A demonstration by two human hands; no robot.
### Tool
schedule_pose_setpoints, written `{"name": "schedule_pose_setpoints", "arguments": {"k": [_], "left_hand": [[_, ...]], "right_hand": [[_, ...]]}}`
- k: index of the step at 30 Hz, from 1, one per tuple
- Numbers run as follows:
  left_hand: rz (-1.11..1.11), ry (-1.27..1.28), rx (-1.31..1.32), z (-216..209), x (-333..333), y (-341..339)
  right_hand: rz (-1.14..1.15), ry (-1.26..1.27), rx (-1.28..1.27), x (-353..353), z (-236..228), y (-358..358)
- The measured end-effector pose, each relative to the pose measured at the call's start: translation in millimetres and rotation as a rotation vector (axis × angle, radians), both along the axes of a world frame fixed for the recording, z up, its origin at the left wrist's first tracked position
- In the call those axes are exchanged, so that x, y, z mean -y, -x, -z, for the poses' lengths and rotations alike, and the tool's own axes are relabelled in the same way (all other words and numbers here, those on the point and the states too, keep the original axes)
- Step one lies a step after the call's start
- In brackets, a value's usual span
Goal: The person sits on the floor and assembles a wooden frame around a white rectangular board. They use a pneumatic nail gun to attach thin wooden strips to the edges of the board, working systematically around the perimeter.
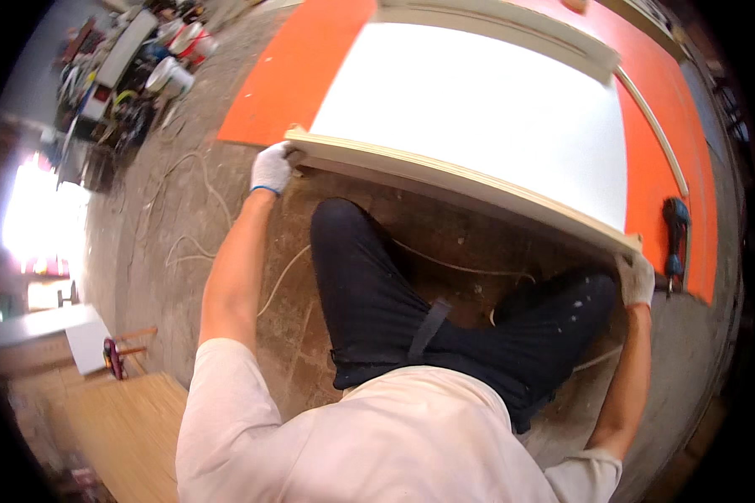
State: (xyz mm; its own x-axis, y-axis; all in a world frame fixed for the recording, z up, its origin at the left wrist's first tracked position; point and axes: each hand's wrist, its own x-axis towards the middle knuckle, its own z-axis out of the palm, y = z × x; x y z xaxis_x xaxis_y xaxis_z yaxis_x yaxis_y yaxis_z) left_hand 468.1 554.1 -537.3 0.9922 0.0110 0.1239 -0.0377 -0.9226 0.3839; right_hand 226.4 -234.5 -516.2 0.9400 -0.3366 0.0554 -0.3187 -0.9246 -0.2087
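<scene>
A long pale wooden strip (453,185) runs along the near edge of a white panel (478,109). My left hand (272,168), in a white knitted glove with a blue cuff, is closed around the strip's left end. At the right end, my right hand (636,278), gloved as well, grips the corner with its fingers partly hidden. The panel lies over orange boards (298,71) that show on both sides. A second wooden bar (503,32) spans the far side of the panel.
A blue-and-black power drill (676,239) lies on the orange board near my right hand, beside a thin curved strip (656,126). Pale cord (281,281) trails over the floor around my legs. Buckets (170,77) and clutter stand at the far left; a wooden board (130,427) is lower left.
</scene>
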Motion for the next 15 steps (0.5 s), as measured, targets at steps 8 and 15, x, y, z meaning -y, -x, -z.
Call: {"name": "schedule_pose_setpoints", "arguments": {"k": [8,15], "left_hand": [[-0.055,0.104,-0.065,-5.7,-5.3,15.8],[-0.049,0.067,0.023,30.9,-14.9,5.1]], "right_hand": [[-0.066,-0.002,-0.079,7.9,3.5,-13.1],[0.040,0.023,-0.139,-26.5,-29.0,-7.8]]}}
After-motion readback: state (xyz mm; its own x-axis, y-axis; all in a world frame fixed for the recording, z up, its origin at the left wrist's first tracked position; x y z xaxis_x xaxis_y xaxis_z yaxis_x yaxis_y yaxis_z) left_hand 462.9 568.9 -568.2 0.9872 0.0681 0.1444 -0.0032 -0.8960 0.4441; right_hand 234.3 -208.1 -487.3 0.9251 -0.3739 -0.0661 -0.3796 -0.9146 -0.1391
